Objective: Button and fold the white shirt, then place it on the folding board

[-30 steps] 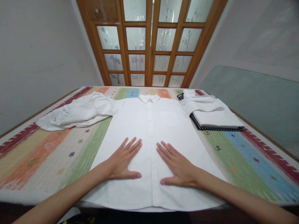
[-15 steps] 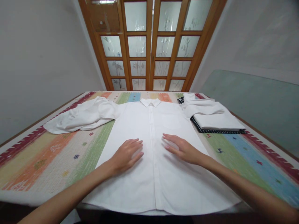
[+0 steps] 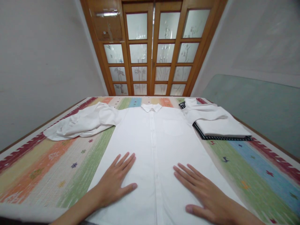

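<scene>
A white button-up shirt [image 3: 142, 137] lies spread face up, its collar [image 3: 151, 107] at the far end and its button line running toward me. The left-side sleeve [image 3: 79, 122] stretches out crumpled over the cloth, while the right-side sleeve [image 3: 206, 113] rests across a folded stack. My left hand [image 3: 114, 179] is flat on the shirt's lower left front, fingers spread. On the lower right front lies my right hand [image 3: 203, 193], also flat with the thumb apart. Neither hand grips anything. The shirt's bottom hem falls outside the view.
A striped, colourful cloth [image 3: 77, 165] covers the table. At the right stand folded white garments [image 3: 220, 126] with a black patterned piece [image 3: 203, 136] beneath. Wooden doors with glass panes [image 3: 150, 50] rise behind the table, and a pale green board [image 3: 253, 103] leans at the right wall.
Both hands have moved toward me and apart, from near the button line to the shirt's lower front. Their fingers are now spread flat. The view has tilted up slightly.
</scene>
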{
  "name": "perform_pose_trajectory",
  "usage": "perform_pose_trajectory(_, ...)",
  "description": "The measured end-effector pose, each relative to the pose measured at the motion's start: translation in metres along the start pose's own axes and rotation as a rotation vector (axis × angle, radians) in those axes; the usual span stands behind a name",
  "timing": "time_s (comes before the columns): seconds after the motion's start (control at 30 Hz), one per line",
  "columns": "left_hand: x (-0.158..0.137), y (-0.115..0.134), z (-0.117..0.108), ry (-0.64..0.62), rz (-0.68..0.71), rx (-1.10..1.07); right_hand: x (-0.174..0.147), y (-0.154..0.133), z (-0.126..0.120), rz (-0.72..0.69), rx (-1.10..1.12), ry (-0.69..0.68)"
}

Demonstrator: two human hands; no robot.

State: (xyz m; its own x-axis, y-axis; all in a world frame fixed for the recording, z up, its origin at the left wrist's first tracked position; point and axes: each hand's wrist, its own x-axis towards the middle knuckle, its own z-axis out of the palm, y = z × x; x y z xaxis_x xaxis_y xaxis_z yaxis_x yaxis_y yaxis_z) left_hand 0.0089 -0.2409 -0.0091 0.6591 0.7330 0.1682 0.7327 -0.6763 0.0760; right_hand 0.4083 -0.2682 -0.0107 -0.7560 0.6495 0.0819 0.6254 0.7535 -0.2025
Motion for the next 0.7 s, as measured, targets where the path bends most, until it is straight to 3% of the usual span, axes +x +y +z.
perform_pose_trajectory(0.17,-0.054,-0.030,0.013,0.120,-0.258,0.196,-0.064,0.029,0.032,0.474,-0.232,0.381)
perform_pose_trajectory(0.23,-0.067,-0.033,0.018,0.135,-0.308,0.237,-0.077,0.029,0.039,0.524,-0.272,0.441)
perform_pose_trajectory(0.33,-0.064,-0.032,0.021,0.138,-0.347,0.258,-0.075,0.024,0.033,0.457,-0.268,0.377)
perform_pose_trajectory(0.43,-0.031,-0.030,0.019,0.082,-0.325,0.188,-0.047,0.020,0.015,0.330,-0.177,0.238)
perform_pose_trajectory(0.57,0.045,-0.034,0.016,-0.074,-0.226,0.029,0.025,0.028,0.001,0.125,-0.021,0.077)
perform_pose_trajectory(0.7,0.127,-0.054,0.021,-0.138,-0.246,-0.036,0.113,0.054,0.004,0.142,-0.003,0.028)
